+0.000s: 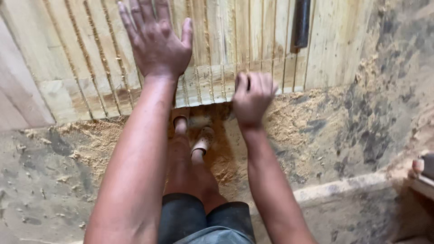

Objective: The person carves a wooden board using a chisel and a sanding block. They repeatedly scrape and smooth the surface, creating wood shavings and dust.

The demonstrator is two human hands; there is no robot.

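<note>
Many thin wooden slats [217, 54] look light, stiff, splintery; left hand [156, 40] lies flat, released, right hand [252, 97] pinches slat ends.

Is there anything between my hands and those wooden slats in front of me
Nothing visible. The left hand lies flat on the wooden slats, and the right hand curls over their lower edge.
</note>
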